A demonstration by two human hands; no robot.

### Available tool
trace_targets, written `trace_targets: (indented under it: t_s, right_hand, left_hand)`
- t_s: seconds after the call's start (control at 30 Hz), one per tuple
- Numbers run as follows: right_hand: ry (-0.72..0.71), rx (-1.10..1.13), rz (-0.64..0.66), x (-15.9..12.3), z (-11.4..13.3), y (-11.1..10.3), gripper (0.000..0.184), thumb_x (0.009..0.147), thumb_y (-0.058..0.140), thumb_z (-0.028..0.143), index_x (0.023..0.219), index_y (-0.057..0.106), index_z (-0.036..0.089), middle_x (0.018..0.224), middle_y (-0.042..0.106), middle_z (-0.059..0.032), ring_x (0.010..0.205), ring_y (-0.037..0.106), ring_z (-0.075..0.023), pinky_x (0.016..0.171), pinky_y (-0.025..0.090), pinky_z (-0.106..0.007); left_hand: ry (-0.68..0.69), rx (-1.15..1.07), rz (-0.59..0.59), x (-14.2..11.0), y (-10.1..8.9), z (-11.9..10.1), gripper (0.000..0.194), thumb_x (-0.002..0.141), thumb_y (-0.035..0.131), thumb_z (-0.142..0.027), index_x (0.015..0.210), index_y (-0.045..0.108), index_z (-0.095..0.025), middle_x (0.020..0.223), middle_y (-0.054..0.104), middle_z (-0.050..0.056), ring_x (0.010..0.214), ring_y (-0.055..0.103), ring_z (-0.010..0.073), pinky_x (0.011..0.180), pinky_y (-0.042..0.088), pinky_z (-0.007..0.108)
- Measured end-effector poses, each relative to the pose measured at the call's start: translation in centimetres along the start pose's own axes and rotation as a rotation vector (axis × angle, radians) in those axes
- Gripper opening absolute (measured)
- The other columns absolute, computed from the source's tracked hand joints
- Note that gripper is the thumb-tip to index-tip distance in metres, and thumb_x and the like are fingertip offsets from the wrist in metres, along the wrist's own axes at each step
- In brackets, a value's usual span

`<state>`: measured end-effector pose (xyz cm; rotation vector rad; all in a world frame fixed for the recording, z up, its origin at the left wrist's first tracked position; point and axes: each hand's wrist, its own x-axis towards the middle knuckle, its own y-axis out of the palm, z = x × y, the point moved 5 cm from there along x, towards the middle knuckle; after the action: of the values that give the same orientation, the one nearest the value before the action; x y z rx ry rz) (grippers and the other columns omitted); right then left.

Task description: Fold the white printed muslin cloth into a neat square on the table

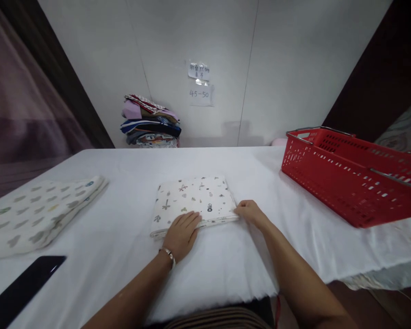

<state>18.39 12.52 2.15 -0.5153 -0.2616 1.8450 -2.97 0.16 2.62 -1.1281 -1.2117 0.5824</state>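
Note:
A folded white cloth [195, 196] with small printed figures lies flat in the middle of the white-covered table [219, 269]. My left hand [182, 233] rests on its near edge, left of centre, fingers stretched out over the fabric. At the cloth's near right corner, my right hand [248, 211] pinches the edge between thumb and fingers. A silvery bracelet [169, 257] circles my left wrist. The layers of the fold show along the front edge.
To the left lies another folded cloth [37, 214] with grey and green cloud-like prints, behind a black flat device [23, 290]. A red plastic basket [349, 183] with metal handles stands on the right. Folded fabrics [150, 123] are stacked at the back by the wall.

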Motion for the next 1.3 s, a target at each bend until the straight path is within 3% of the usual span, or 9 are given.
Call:
trace_targets:
  t_s: [0.33,0.57,0.77,0.9,1.1,1.3]
  right_hand:
    - [0.018,0.022,0.049,0.5,-0.8,0.1,0.012,0.057,0.059,0.026,0.052,0.053,0.016,0.04,0.036,0.0073,0.041,0.029,-0.0062,0.042,0.02,-0.021]
    - [0.024,0.039,0.063,0.6,-0.9,0.0,0.014,0.057,0.059,0.028,0.053,0.052,0.016,0.04,0.036,0.0074,0.04,0.029,-0.0058,0.041,0.019,-0.021]
    - [-0.03,-0.01,0.089,0.6,-1.1,0.0,0.015,0.058,0.06,0.029,0.055,0.054,0.015,0.043,0.039,0.0067,0.042,0.031,-0.0059,0.042,0.022,-0.021]
    - [-0.067,-0.044,0.068,0.7,-0.9,-0.1,0.017,0.058,0.06,0.03,0.054,0.054,0.015,0.045,0.041,0.0059,0.045,0.033,-0.0064,0.044,0.024,-0.021]
    - [-0.08,0.052,0.107,0.7,-0.7,0.1,0.02,0.058,0.061,0.032,0.054,0.051,0.015,0.044,0.039,0.0069,0.044,0.03,-0.0058,0.043,0.023,-0.021]
    - [-0.083,0.085,0.234,0.8,-1.4,0.2,0.02,0.064,0.058,0.033,0.056,0.052,0.016,0.042,0.037,0.0075,0.042,0.027,-0.0054,0.042,0.02,-0.021]
  left_hand:
    - [-0.072,-0.011,-0.118,-0.4,-1.2,1.0,0.025,0.086,0.042,-0.03,0.102,0.059,-0.02,0.106,0.063,0.005,0.099,0.055,0.0208,0.085,0.044,0.039]
    - [-0.109,-0.012,-0.107,-0.4,-1.9,1.5,0.022,0.086,0.041,-0.029,0.094,0.059,-0.02,0.094,0.064,0.005,0.088,0.056,0.0197,0.076,0.045,0.037]
    - [-0.102,-0.023,-0.096,-0.3,-1.8,1.3,0.022,0.086,0.041,-0.029,0.095,0.059,-0.02,0.096,0.063,0.005,0.09,0.054,0.0204,0.078,0.043,0.037]
    - [-0.042,-0.078,-0.001,1.8,-1.4,-0.8,0.023,0.088,0.039,-0.028,0.098,0.058,-0.021,0.099,0.061,0.005,0.093,0.052,0.0195,0.08,0.041,0.036]
    - [0.047,-0.168,0.128,7.6,0.7,-4.8,0.025,0.089,0.038,-0.029,0.099,0.059,-0.021,0.097,0.06,0.004,0.09,0.051,0.0174,0.079,0.04,0.032]
    - [-0.034,-0.125,0.294,10.1,3.3,-5.8,0.022,0.085,0.044,-0.032,0.087,0.063,-0.021,0.088,0.059,0.004,0.083,0.052,0.0182,0.07,0.04,0.03]
